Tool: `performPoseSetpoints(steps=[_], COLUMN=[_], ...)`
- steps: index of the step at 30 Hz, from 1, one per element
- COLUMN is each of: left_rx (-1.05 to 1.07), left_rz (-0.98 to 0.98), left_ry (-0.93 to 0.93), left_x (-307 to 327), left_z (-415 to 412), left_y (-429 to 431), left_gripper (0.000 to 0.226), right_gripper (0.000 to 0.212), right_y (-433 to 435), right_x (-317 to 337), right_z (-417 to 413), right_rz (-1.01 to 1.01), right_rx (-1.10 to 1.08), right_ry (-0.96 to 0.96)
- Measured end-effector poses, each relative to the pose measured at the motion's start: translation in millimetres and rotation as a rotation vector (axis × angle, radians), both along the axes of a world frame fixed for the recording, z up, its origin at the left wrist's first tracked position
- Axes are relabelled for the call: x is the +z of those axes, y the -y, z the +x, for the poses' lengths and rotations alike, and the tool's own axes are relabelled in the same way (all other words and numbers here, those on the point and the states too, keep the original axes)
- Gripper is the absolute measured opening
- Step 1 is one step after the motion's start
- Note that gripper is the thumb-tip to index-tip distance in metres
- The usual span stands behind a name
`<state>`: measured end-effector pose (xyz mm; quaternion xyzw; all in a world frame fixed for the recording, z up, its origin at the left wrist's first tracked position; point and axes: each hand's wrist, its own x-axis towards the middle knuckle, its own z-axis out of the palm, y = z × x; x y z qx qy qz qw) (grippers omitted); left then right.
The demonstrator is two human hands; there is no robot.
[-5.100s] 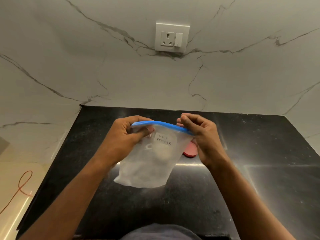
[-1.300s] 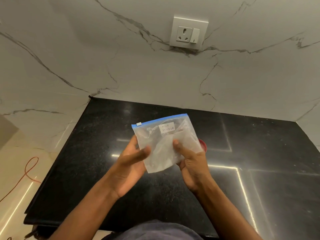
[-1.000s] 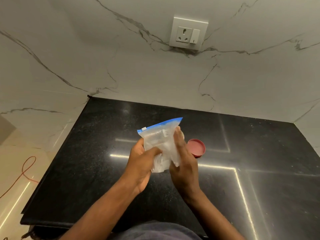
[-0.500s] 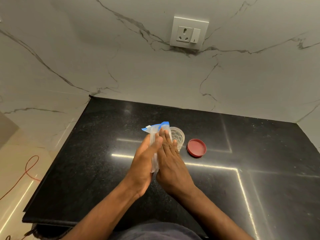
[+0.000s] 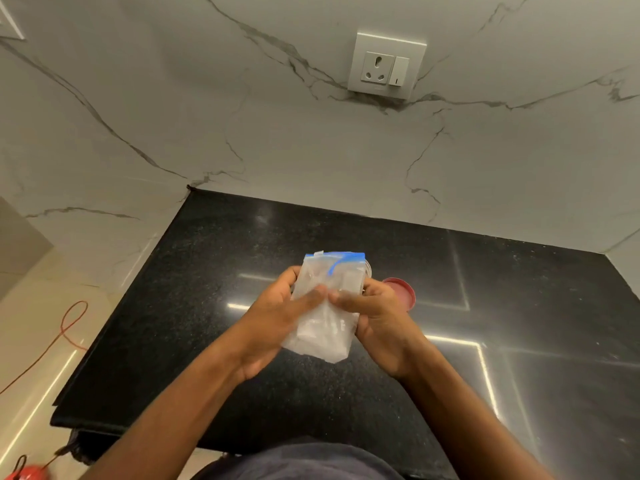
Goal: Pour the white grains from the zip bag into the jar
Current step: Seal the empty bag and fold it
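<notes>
A clear zip bag with a blue zip strip along its top is folded in half lengthwise and looks flat, with only a white film inside. My left hand grips its left side and my right hand its right side, thumbs meeting on the front of the bag. Both hands hold it above the black counter. The clear jar is almost wholly hidden behind the bag; only a sliver of its rim shows. The jar's red lid lies on the counter just right of my right hand.
The counter ends at a marble wall behind and on the left, with a socket and switch plate on the back wall. An orange cable lies on the floor to the left. The counter's front edge is near my body.
The bag went from held open and wide, to pressed flat between my palms beside the uncovered jar, to folded and held in front of the jar, which it now hides.
</notes>
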<state>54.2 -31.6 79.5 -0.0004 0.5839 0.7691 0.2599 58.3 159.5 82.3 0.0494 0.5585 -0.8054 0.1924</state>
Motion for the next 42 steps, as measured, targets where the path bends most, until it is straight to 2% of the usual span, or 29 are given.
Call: performPoseSetpoints(steps=[2, 3, 5, 7, 8, 9, 11, 15, 17, 19, 23, 25, 27, 29, 32, 36, 42], left_rx=[-0.043, -0.028, 0.040, 0.132, 0.164, 0.194, 0.216, 0.157, 0.111, 0.159, 0.373, 0.399, 0.414, 0.456, 0.608, 0.815, 1.004], left_rz=[-0.012, -0.022, -0.055, -0.063, -0.054, -0.049, -0.005, 0.284, 0.255, 0.155, 0.127, 0.108, 0.079, 0.038, -0.056, -0.234, -0.292], left_ry=[0.035, 0.066, 0.117, 0.148, 0.166, 0.183, 0.216, 0.292, 0.219, 0.139, 0.163, 0.151, 0.151, 0.144, 0.089, 0.022, 0.048], left_x=[0, 0, -1, -4, -6, -10, -14, -14, -15, -16, -16, -15, -15, -16, -15, -27, -61], left_z=[-1, -1, 1, 2, 3, 4, 6, 12, 18, 23, 30, 35, 42, 50, 64, 82, 126], left_y=[5, 7, 9, 7, 6, 6, 7, 19, 21, 17, 17, 22, 25, 30, 49, 102, 223], left_gripper=[0.062, 0.064, 0.051, 0.023, 0.016, 0.024, 0.026, 0.056, 0.047, 0.035, 0.029, 0.029, 0.032, 0.036, 0.044, 0.030, 0.014], right_gripper=[0.031, 0.034, 0.032, 0.028, 0.033, 0.043, 0.055, 0.051, 0.051, 0.053, 0.055, 0.059, 0.056, 0.038, 0.022, 0.014, 0.008], right_y=[3, 4, 5, 5, 3, 2, -1, -6, -6, -6, -5, -2, 5, 18, 42, 87, 189], right_x=[-5, -7, -10, -13, -16, -20, -25, -32, -30, -30, -25, -26, -30, -34, -40, -47, -63], right_z=[-1, -2, -2, 0, 2, 2, 4, 7, 8, 9, 16, 17, 19, 20, 26, 36, 57], right_rz=[0.020, 0.021, 0.003, 0.063, 0.128, 0.213, 0.416, 0.897, 1.031, 0.965, 0.287, 0.040, 0.064, 0.178, 0.206, 0.243, 0.203], right_rx=[-0.080, -0.118, -0.145, -0.075, -0.026, 0.015, 0.093, 0.218, 0.271, 0.325, 0.250, 0.173, 0.181, 0.207, 0.135, 0.050, 0.079], right_ry=[-0.016, -0.029, -0.117, -0.304, -0.416, -0.519, -0.696, -1.065, -1.159, -1.081, -0.474, -0.199, -0.068, -0.092, -0.125, -0.139, -0.106])
